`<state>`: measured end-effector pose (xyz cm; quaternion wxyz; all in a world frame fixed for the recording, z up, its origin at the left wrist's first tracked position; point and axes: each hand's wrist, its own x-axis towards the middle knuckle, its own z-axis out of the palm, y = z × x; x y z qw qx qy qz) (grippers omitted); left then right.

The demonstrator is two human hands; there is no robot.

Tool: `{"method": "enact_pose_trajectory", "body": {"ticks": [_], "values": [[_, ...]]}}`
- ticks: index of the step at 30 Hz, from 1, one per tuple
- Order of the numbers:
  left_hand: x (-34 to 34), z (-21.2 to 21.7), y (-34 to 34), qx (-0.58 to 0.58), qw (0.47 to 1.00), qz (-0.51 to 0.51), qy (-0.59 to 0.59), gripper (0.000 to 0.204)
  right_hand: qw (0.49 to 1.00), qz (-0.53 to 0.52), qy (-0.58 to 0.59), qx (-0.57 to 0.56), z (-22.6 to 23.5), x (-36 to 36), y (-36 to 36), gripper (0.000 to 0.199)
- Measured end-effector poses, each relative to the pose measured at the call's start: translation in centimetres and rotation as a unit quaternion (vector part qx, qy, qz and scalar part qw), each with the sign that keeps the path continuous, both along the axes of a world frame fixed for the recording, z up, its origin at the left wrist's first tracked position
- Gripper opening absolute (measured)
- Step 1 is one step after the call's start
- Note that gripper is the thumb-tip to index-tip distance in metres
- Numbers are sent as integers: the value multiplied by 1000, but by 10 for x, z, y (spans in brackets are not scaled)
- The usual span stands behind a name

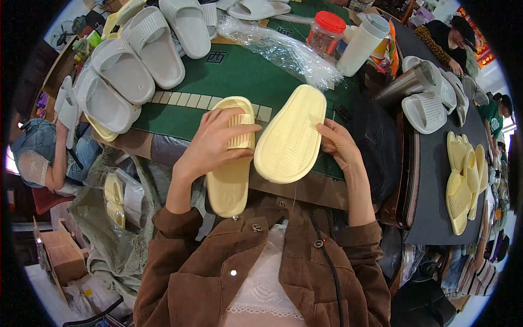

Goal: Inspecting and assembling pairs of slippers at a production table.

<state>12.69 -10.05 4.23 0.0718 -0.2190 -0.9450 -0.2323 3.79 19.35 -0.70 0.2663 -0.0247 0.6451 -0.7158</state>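
Observation:
My left hand (217, 139) is closed around the ribbed strap of a pale yellow slide sandal (227, 188), its insole facing up and one end pointing toward me. Just to the right, my right hand (340, 143) grips a second yellow slide sandal (289, 136) by its right edge. That one is turned so its patterned sole faces me, and its strap is hidden behind. Both sandals are held above the near edge of a green-topped table (218, 73), close beside each other.
Grey slide sandals (152, 49) stand in a row at the table's left. Clear plastic bags (278, 46), a red-lidded jar (325, 32) and a white bottle (365, 44) lie beyond. More yellow sandals (463, 180) rest on a dark table at right. People sit on both sides.

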Motion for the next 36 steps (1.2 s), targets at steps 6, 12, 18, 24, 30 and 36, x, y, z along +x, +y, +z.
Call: {"method": "enact_pose_trajectory", "body": {"ticks": [6, 12, 18, 24, 30, 36], "values": [[-1, 3, -12, 2, 999, 22, -29, 49, 989, -62, 98, -87, 48, 27, 8, 31], [-19, -2, -9, 65, 997, 21, -31, 50, 916, -33, 391, 88, 86, 58, 19, 23], [-53, -8, 17, 81, 996, 30, 18, 51, 769, 12, 537, 346, 53, 65, 16, 31], [-58, -41, 31, 72, 997, -9, 9, 54, 783, 92, 485, 380, 30, 66, 40, 28], [-34, -42, 29, 161, 982, 83, 43, 51, 865, -95, 348, 348, 34, 61, 41, 36], [-37, -64, 45, 182, 976, 93, 73, 48, 837, -29, 458, 298, 17, 50, 16, 42]]}}
